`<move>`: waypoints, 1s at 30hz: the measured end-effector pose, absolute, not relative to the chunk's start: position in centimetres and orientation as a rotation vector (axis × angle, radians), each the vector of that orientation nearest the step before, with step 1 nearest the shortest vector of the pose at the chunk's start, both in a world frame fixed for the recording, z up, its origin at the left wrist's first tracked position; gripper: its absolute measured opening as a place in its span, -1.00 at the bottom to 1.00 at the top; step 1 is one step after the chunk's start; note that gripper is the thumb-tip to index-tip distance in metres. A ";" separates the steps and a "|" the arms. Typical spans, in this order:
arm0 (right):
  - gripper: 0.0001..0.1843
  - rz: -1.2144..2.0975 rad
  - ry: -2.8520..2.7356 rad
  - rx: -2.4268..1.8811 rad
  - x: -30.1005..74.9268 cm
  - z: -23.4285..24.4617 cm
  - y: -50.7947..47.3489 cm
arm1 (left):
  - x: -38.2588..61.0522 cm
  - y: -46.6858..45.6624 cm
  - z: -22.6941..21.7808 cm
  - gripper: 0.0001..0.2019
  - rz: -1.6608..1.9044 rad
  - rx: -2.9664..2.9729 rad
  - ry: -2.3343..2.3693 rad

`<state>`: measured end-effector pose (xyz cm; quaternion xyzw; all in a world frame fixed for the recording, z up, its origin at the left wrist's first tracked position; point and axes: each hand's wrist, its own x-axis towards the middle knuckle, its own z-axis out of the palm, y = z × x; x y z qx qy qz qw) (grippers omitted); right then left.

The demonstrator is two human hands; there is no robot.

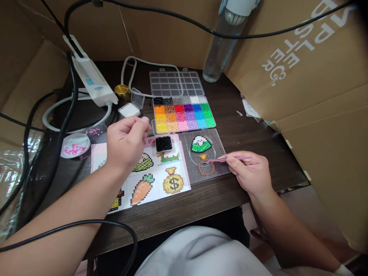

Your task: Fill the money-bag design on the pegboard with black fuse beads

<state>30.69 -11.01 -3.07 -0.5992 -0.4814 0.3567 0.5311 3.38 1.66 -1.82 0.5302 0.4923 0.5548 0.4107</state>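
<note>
My right hand grips pink tweezers, their tips over a clear pegboard. Under the tips is a money-bag shape in beads, with an orange-brown ring outline, a yellow-orange neck and a few dark beads inside. Above it on the pegboard sits a finished-looking rice ball shape in white, green and black beads. My left hand is closed, thumb against curled fingers; what it holds, if anything, is hidden. Its fingertips are beside the clear lid of a small box of black beads.
A pattern sheet lies left of the pegboard. Behind stands a sorted bead case, lid open. Further left are a white-bead box, a round dish of pink beads and a power strip. Cables cross the view; a bottle stands behind.
</note>
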 end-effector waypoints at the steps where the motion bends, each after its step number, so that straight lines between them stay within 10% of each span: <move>1: -0.92 0.849 -1.150 -1.431 30.6 -3.0 -11.0 | 3.4 1.7 -1.8 -0.75 1.395 1.338 1.240; 20: -0.88 0.806 -0.992 -1.245 31.0 -4.0 -11.1 | 3.1 1.4 -1.9 -0.74 1.364 1.332 1.256; 30: -0.86 0.489 -1.719 -1.233 23.1 10.2 -15.9 | 3.0 1.5 -1.8 -0.78 1.343 1.376 1.303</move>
